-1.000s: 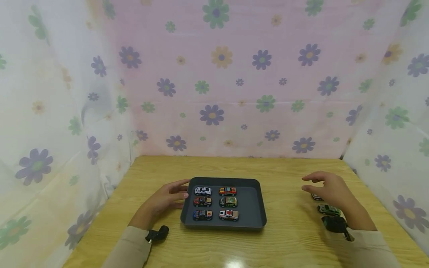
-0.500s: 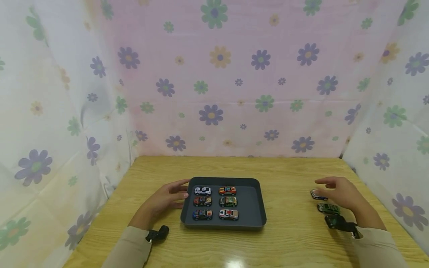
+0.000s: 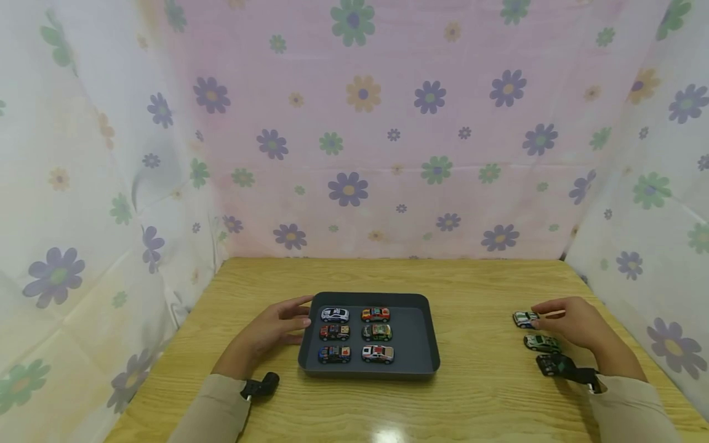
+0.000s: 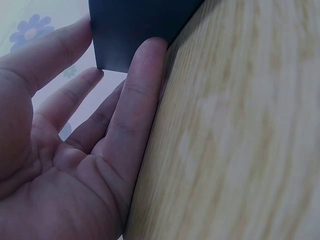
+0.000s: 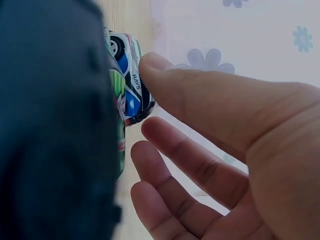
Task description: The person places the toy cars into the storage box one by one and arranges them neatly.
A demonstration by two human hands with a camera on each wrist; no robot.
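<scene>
A dark grey tray (image 3: 412,338) holds several toy cars in two columns, among them a white one (image 3: 335,315) and a red and yellow one (image 3: 375,315). My left hand (image 3: 271,326) rests at the tray's left wall, fingers fairly straight, fingertips against the wall (image 4: 135,30) in the left wrist view. On the right, my right hand (image 3: 570,323) is at a white, blue and green toy car (image 3: 524,319), thumb and fingers spread around its right end. In the right wrist view the thumb tip is at or almost touching this car (image 5: 134,85); no firm pinch shows.
A green toy car (image 3: 541,344) and a dark toy car (image 3: 547,364) stand in front of the white one. A large dark blurred shape (image 5: 55,125) blocks the left of the right wrist view. Flowered cloth (image 3: 354,135) hangs behind the wooden table (image 3: 471,283).
My right hand has moved right and down, from above the cars to the right end of the white, blue and green one, uncovering it. The left hand and tray stay put.
</scene>
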